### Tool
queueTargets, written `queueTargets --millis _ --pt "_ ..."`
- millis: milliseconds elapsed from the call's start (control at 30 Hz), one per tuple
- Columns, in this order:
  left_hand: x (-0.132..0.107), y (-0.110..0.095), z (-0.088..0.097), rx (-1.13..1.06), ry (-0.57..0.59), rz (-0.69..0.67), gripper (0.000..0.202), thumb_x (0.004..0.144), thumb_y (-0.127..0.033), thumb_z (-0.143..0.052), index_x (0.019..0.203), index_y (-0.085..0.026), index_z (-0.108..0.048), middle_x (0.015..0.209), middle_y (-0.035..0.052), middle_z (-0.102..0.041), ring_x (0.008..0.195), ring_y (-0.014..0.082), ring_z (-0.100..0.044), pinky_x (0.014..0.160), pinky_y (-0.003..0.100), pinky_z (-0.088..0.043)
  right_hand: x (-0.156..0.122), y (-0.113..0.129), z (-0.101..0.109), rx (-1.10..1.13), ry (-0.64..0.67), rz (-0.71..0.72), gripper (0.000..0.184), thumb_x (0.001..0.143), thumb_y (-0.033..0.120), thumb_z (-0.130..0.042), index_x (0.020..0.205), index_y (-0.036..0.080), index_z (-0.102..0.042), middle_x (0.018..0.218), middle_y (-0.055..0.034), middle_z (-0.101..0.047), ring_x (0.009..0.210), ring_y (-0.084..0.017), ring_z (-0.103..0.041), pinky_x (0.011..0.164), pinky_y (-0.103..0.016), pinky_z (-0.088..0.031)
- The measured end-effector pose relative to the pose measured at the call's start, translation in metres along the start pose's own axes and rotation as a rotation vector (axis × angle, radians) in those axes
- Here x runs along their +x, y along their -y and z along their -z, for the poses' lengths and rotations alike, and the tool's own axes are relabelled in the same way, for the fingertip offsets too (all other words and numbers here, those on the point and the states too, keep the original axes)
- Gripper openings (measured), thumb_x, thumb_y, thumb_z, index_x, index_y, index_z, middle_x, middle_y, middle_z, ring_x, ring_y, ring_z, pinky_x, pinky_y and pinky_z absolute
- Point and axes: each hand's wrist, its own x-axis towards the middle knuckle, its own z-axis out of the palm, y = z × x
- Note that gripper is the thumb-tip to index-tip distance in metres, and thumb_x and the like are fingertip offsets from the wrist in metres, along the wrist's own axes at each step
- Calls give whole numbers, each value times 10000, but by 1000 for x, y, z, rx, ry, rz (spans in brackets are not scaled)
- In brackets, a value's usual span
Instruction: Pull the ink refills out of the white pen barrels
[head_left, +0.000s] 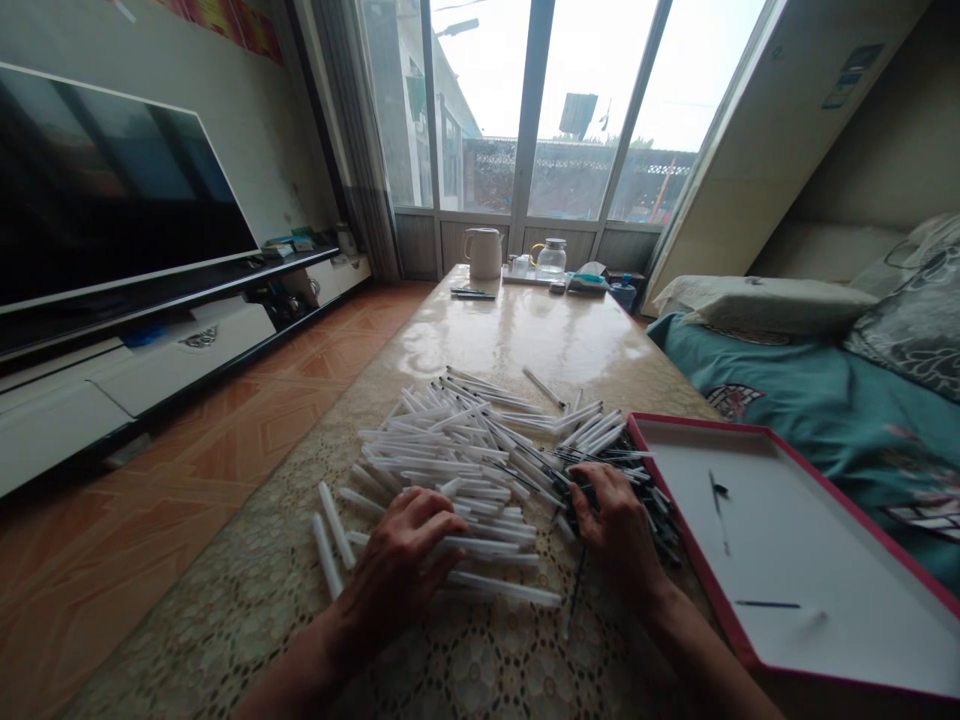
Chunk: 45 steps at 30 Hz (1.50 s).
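Observation:
A large heap of white pen barrels (420,440) lies across the middle of the table. My left hand (409,545) is at the near side of this heap, fingers curled round a white pen barrel (495,549) that points right. To the right, my right hand (619,525) reaches into a pile of dark, thin pen refills (660,515). Its fingers are bent and closed among the refills, and their tips are partly hidden. One dark refill (576,590) lies just left of that wrist. Two loose barrels (327,555) rest left of my left hand.
A shallow red-rimmed box lid (750,640) at the right holds a few thin pen parts. Farther back on the table (525,335) stand a pitcher (484,254), a glass jar (552,258) and a tissue pack (589,280). A bed (787,380) is on the right.

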Motion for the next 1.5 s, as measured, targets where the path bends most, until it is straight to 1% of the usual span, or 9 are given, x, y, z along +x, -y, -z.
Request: queueTargets --millis 167,367,567,767,1000,1133,1200,1333,1500 --pt "0 -5 -2 -10 42 -7 185 783 -172 -665 958 -212 -620 967 64 -610 923 237 -547 830 394 -469 7 28 1 118 178 -59 142 873 149 -492 984 169 -579 951 -78 -612 909 -214 -577 805 -325 -470" --pt "0 1 -5 -62 -121 70 108 850 -151 -591 946 -196 -610 929 64 -595 921 219 -559 802 351 -480 42 44 -7 -102 443 -62 169 828 159 -582 995 166 -607 980 -75 -624 908 -190 -590 802 -261 -448" --pt "-1 2 -5 -90 -155 82 81 853 -131 -581 899 -190 -611 872 48 -597 873 201 -572 762 317 -484 85 39 -39 -227 405 -63 150 829 180 -570 963 164 -635 973 -105 -630 966 -225 -560 834 -292 -404" --pt "-1 0 -6 -103 -135 94 90 862 -116 -558 877 -187 -613 861 45 -602 860 193 -574 759 311 -480 91 40 -55 -252 370 -54 118 761 228 -664 858 161 -655 916 -115 -639 920 -248 -569 803 -310 -406" --pt "0 0 -5 -104 -140 103 93 868 -134 -548 869 -195 -618 850 44 -609 848 196 -579 748 317 -486 76 38 -26 -157 200 -71 92 858 189 -542 891 161 -623 894 -81 -644 852 -197 -597 773 -285 -444" --pt "1 -1 -5 -117 -142 105 99 867 -132 -544 868 -195 -620 849 45 -616 847 198 -584 749 320 -489 60 42 13 204 -136 -102 148 897 266 -499 962 160 -580 856 -62 -644 747 -175 -617 636 -270 -496" --pt "1 -1 -6 -130 -148 104 99 865 -128 -546 863 -194 -621 848 45 -617 847 196 -586 750 318 -489 50 49 33 311 -233 -127 150 888 302 -528 966 182 -575 871 -61 -651 743 -178 -617 613 -278 -503" --pt "1 -2 -7 -142 -151 112 100 865 -123 -549 866 -190 -624 857 48 -616 852 195 -585 755 318 -487 30 61 53 237 -191 -108 126 876 301 -548 948 199 -570 766 -22 -620 598 -141 -568 522 -248 -455" --pt "-1 -2 -7 -144 -143 121 93 865 -129 -553 860 -186 -627 849 49 -612 843 195 -586 754 318 -488 11 57 36 185 -20 -14 86 879 258 -545 930 190 -554 713 3 -566 593 -136 -526 572 -254 -430"
